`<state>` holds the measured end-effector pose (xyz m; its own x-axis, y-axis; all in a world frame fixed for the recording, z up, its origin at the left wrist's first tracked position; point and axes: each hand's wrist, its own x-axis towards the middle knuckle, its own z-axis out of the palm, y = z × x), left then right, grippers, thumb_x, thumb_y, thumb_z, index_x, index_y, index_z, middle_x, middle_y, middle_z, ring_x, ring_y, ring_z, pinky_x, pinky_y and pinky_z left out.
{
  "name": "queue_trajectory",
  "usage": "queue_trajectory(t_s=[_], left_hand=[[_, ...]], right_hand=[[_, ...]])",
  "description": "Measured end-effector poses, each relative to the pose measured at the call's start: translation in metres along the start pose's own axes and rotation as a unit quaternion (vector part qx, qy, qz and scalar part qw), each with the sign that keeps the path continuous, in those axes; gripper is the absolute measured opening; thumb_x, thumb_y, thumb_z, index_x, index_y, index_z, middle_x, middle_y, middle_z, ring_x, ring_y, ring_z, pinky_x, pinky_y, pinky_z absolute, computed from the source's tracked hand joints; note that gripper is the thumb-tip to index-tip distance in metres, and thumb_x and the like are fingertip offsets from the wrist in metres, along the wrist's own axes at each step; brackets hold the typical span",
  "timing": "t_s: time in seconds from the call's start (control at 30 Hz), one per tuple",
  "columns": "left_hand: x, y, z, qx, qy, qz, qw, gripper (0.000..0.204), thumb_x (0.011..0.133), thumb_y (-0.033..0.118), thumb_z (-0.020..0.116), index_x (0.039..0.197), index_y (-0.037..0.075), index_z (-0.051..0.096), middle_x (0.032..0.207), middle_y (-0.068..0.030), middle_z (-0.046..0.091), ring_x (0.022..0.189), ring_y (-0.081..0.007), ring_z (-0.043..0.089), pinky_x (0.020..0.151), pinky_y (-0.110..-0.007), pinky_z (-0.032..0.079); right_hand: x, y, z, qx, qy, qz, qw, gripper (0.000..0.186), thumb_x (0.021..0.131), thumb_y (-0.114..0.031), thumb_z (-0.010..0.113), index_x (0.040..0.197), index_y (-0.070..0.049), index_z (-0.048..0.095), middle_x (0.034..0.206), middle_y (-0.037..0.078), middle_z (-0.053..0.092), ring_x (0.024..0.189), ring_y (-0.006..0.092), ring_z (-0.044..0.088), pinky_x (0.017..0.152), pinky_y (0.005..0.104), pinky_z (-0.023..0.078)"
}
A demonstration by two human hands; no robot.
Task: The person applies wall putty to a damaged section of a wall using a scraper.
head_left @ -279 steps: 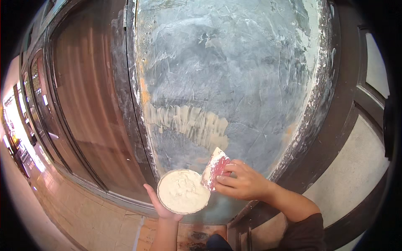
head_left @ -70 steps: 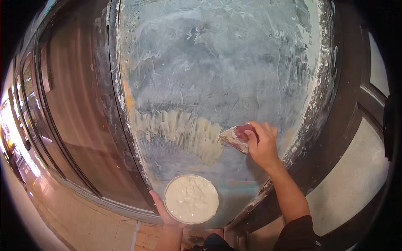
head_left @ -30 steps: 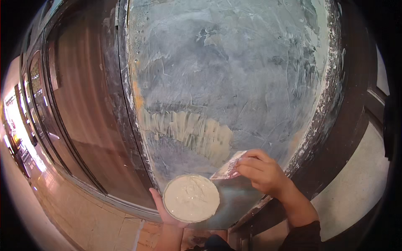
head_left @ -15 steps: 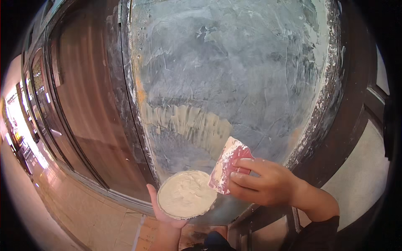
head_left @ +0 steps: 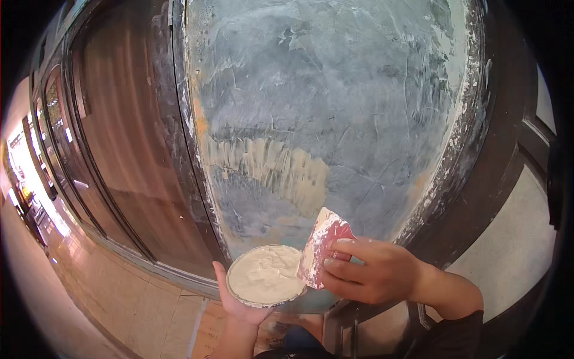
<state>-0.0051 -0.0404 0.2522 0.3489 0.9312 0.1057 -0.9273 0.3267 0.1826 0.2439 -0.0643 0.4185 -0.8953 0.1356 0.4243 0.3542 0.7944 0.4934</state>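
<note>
My left hand [head_left: 239,305] is closed around the underside of a round bowl filled with pale cream putty [head_left: 266,275], its thumb up along the left rim. Between the fingers and thumb of my right hand [head_left: 373,269] is a red putty scraper [head_left: 323,248] smeared with whitish putty. The scraper is tilted, with its lower left edge at the bowl's right rim. Ahead stands a grey-blue wall panel [head_left: 323,107], and a band of wet cream putty [head_left: 269,164] lies across its lower left part. My right thumb is mostly hidden.
Dark wood framing and brown glazed panels [head_left: 125,131] run along the left. A putty-spattered dark frame [head_left: 463,143] borders the wall panel on the right, beside a dark door with pale panels [head_left: 514,239]. Tiled floor [head_left: 137,305] lies at the lower left.
My right hand and the scraper have moved slightly down and left, closer to the bowl's rim. The bowl has shifted a little upward in view. The putty band looks the same.
</note>
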Motion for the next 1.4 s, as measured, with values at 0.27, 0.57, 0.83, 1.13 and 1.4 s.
queue_trajectory(t_s=[0.27, 0.57, 0.83, 1.13, 1.4], left_hand=[[-0.001, -0.002, 0.004, 0.003, -0.009, 0.002, 1.000, 0.106, 0.094, 0.085, 0.028, 0.153, -0.002, 0.040, 0.156, -0.0244, 0.044, 0.141, -0.0445, 0.045, 0.115, -0.062, 0.038], [0.003, -0.009, 0.009, 0.035, 0.018, -0.006, 0.999, 0.107, 0.092, 0.086, 0.029, 0.151, -0.002, 0.043, 0.153, -0.0235, 0.048, 0.138, -0.0426, 0.049, 0.113, -0.059, 0.040], [0.004, -0.007, 0.013, 0.038, -0.003, -0.006, 0.999, 0.107, 0.093, 0.086, 0.026, 0.151, -0.002, 0.044, 0.153, -0.0235, 0.048, 0.137, -0.0415, 0.051, 0.113, -0.057, 0.042], [0.002, -0.004, 0.015, 0.021, -0.010, 0.010, 1.000, 0.107, 0.094, 0.086, 0.024, 0.149, -0.003, 0.046, 0.149, -0.0244, 0.052, 0.132, -0.0421, 0.055, 0.110, -0.056, 0.046], [0.002, 0.000, 0.012, 0.037, -0.011, 0.025, 0.999, 0.106, 0.094, 0.086, 0.025, 0.149, -0.003, 0.046, 0.148, -0.0239, 0.052, 0.131, -0.0419, 0.056, 0.110, -0.056, 0.046]], right_hand=[[-0.003, -0.010, -0.003, 0.041, -0.035, 0.016, 0.998, 0.033, 0.083, -0.017, 0.065, 0.114, -0.007, 0.066, 0.111, 0.005, 0.063, 0.109, 0.0270, 0.061, 0.090, 0.0357, 0.057], [-0.009, -0.009, 0.005, 0.065, -0.035, 0.021, 0.997, 0.034, 0.083, -0.016, 0.065, 0.115, -0.006, 0.064, 0.112, 0.005, 0.063, 0.110, 0.0270, 0.060, 0.089, 0.0365, 0.057], [-0.003, -0.005, 0.010, 0.072, 0.005, 0.024, 0.997, 0.028, 0.082, -0.012, 0.065, 0.111, -0.007, 0.065, 0.109, 0.004, 0.064, 0.104, 0.0280, 0.064, 0.084, 0.0347, 0.058], [-0.001, 0.001, 0.012, 0.081, 0.008, 0.035, 0.996, 0.028, 0.083, -0.016, 0.066, 0.110, -0.009, 0.067, 0.111, 0.005, 0.063, 0.109, 0.0284, 0.063, 0.080, 0.0367, 0.059], [-0.003, 0.005, 0.012, 0.083, 0.005, 0.051, 0.995, 0.027, 0.083, -0.014, 0.066, 0.109, -0.009, 0.067, 0.110, 0.006, 0.064, 0.108, 0.0292, 0.064, 0.078, 0.0370, 0.059]])
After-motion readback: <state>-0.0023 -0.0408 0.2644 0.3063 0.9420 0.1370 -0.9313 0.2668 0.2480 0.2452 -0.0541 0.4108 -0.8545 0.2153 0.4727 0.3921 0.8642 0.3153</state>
